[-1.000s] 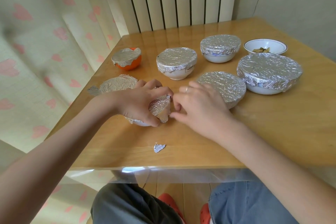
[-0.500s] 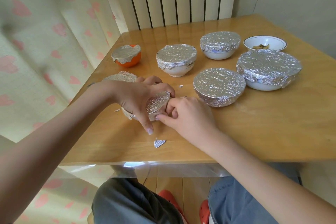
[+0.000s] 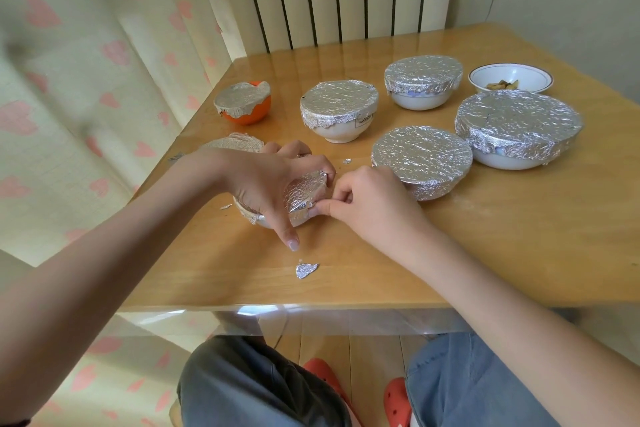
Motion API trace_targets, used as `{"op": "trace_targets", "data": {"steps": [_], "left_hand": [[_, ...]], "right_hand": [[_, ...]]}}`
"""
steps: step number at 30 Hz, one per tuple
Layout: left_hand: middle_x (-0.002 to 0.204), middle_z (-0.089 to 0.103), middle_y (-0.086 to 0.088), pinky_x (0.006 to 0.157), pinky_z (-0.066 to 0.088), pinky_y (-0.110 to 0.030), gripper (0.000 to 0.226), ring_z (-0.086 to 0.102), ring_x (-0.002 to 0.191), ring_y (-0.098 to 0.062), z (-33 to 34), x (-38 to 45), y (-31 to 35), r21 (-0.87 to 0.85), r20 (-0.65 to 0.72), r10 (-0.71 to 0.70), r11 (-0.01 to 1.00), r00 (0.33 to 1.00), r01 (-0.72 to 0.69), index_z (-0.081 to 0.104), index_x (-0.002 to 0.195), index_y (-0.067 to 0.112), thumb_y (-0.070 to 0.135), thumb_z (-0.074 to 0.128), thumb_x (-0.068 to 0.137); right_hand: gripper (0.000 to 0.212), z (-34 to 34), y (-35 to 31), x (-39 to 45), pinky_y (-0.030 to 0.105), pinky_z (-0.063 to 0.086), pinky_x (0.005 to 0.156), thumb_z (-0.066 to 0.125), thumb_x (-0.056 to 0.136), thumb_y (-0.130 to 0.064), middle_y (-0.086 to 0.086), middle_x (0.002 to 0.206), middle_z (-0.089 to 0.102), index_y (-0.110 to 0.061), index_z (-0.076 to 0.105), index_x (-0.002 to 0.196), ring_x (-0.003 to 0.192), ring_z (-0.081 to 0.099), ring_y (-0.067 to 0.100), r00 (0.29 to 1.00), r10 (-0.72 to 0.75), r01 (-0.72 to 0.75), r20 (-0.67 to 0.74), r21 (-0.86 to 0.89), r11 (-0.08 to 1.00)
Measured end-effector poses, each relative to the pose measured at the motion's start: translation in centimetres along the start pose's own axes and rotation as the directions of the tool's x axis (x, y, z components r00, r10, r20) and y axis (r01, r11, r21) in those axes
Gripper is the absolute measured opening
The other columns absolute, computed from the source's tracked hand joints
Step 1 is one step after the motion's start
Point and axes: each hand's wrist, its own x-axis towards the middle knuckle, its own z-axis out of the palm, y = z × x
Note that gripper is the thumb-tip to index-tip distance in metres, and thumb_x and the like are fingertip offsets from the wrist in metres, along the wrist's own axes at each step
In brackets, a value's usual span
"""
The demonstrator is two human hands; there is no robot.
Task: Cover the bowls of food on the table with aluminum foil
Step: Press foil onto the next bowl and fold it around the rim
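Table: pale wood, smooth, glossy.
Foil covers: aluminium, crinkled, bright.
Open bowl: white glazed ceramic, shiny.
Small bowl: orange, glossy.
Curtain: matt cloth.
Scrap: creased foil.

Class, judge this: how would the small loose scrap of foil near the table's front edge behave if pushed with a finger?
The small crumpled foil scrap looks thin, so probably very light and floppy. Lying flat, it would likely slide, not roll.

Foil scrap before small bowl
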Motion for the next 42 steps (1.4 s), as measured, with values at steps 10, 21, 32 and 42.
{"op": "trace_targets", "data": {"steps": [10, 21, 32, 42], "left_hand": [[0.131, 0.018, 0.018, 0.105, 0.030, -0.037, 0.087, 0.020, 0.119, -0.012, 0.1, 0.0, -0.1, -0.016, -0.001, 0.016, 1.000, 1.000, -0.016, 0.025, 0.107, 0.070, 0.052, 0.090, 0.052], [0.136, 0.017, 0.017, 0.108, 0.031, -0.039, 0.091, 0.020, 0.124, -0.015, 0.2, 0.1, -0.3, 0.001, -0.011, 0.004, 1.000, 1.000, -0.004, 0.021, 0.111, 0.067, 0.052, 0.090, 0.054], [0.139, 0.014, 0.022, 0.109, 0.029, -0.038, 0.117, 0.019, 0.130, -0.012, 0.0, -0.6, 0.0, 0.060, 0.009, 0.027, 0.998, 1.000, -0.028, 0.005, 0.125, 0.075, 0.046, 0.091, 0.053], [0.157, -0.020, 0.026, 0.120, -0.001, -0.049, 0.111, -0.023, 0.145, -0.006, -1.0, -2.2, -0.6, -0.194, -0.022, -0.049, 0.980, 0.999, 0.044, -0.008, 0.136, 0.072, 0.085, 0.059, 0.049]], "right_hand": [[0.034, -0.9, -0.5, 0.5, 0.029, 0.043, 0.060, 0.080, 0.069, -0.044, -0.002, 0.062, 0.059, -0.014, 0.065, 0.067, 0.068, 0.056, 0.018, 1.000, 0.010, -0.008, 0.029, -0.055, 0.998], [0.039, -0.3, -0.4, 0.8, 0.033, 0.045, 0.062, 0.080, 0.065, -0.050, 0.000, 0.062, 0.060, -0.016, 0.061, 0.063, 0.068, 0.058, 0.021, 0.999, 0.043, -0.042, -0.017, 0.036, 0.998], [0.016, 0.3, 1.8, -1.9, 0.036, 0.056, 0.065, 0.074, 0.081, -0.022, -0.008, 0.067, 0.060, -0.014, 0.070, 0.095, 0.068, 0.064, 0.015, 0.994, 0.107, -0.103, -0.012, 0.180, 0.978], [0.025, 0.8, 1.1, -1.4, 0.038, 0.057, 0.058, 0.074, 0.082, -0.022, -0.002, 0.085, 0.067, -0.017, 0.068, 0.106, 0.070, 0.066, 0.018, 0.995, 0.098, -0.087, -0.029, 0.257, 0.962]]}}
